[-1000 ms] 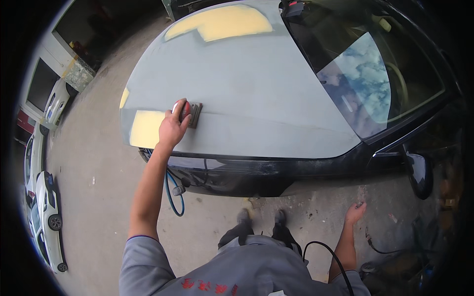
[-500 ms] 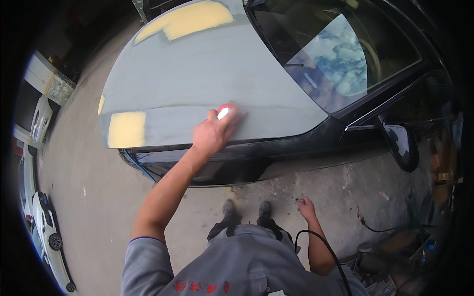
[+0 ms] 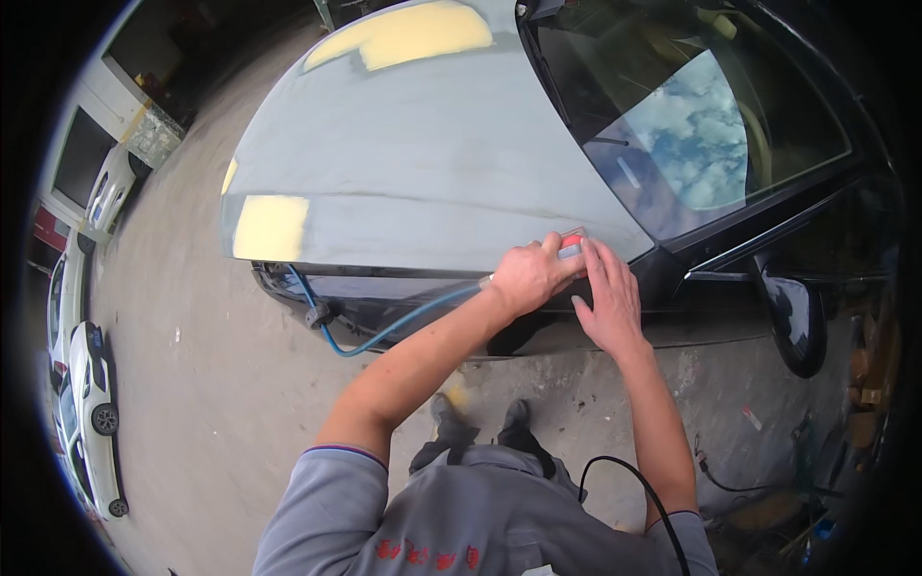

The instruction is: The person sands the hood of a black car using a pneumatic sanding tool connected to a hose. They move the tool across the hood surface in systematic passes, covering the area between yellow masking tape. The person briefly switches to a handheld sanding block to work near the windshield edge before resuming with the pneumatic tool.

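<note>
The car's hood [image 3: 403, 144] is dull grey with pale yellow patches. At its near edge, close to the windshield corner, my left hand [image 3: 530, 276] is closed around a small red-and-grey sander [image 3: 572, 245]. A blue hose [image 3: 399, 324] runs to my left wrist; where it joins the tool is hidden by the hand. My right hand [image 3: 612, 298] lies against the sander's right side, its fingers stretched out and thumb apart. The fingertips touch or nearly touch the tool; I cannot tell which.
Right of my hands, the black side mirror [image 3: 795, 317] juts from the car. Below the hood lies the dark fender [image 3: 451, 312]. White cars [image 3: 91, 403] are parked at far left. A black cable [image 3: 624, 463] loops by my right arm. Clutter [image 3: 797, 523] lies at lower right.
My left hand has moved right along the hood edge with the sander. My right hand has come up from beside my body to the tool. The blue hose shows more.
</note>
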{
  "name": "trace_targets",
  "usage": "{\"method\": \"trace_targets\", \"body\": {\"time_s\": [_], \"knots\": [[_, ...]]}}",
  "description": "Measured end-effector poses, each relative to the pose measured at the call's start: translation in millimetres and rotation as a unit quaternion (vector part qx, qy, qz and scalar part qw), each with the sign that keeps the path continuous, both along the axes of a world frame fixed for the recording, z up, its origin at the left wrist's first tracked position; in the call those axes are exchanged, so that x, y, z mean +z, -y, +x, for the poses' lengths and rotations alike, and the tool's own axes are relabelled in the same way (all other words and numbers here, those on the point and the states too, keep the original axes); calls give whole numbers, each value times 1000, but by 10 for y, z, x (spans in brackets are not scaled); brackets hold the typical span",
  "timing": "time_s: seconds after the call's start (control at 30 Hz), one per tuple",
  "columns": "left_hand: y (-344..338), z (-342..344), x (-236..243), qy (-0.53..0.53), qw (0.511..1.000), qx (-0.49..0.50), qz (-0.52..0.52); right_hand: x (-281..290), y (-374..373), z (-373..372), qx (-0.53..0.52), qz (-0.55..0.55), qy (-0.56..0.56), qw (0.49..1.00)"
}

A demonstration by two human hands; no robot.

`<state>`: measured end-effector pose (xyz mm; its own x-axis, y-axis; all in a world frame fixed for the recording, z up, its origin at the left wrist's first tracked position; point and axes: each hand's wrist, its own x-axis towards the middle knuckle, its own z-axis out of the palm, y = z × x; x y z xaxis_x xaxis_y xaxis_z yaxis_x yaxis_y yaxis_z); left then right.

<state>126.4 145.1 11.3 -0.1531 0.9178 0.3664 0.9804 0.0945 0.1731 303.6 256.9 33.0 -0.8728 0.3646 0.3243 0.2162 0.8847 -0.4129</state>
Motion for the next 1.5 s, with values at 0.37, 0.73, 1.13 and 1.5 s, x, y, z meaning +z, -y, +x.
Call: {"method": "trace_targets", "body": {"time_s": [0.37, 0.73, 1.13, 1.5], "knots": [[692, -793, 41, 42, 998, 54, 9, 71, 201, -1255, 139, -6, 21, 990], [1452, -1479, 287, 122, 981, 131, -78, 257, 868, -2108, 182, 64, 85, 978], [2543, -1883, 438, 126, 976, 173, -39, 235, 1333, -2518, 164, 156, 65, 972], [4708, -1113, -1195, 297, 885, 354, 55, 182, 659, -1631, 46, 135, 26, 989]]}}
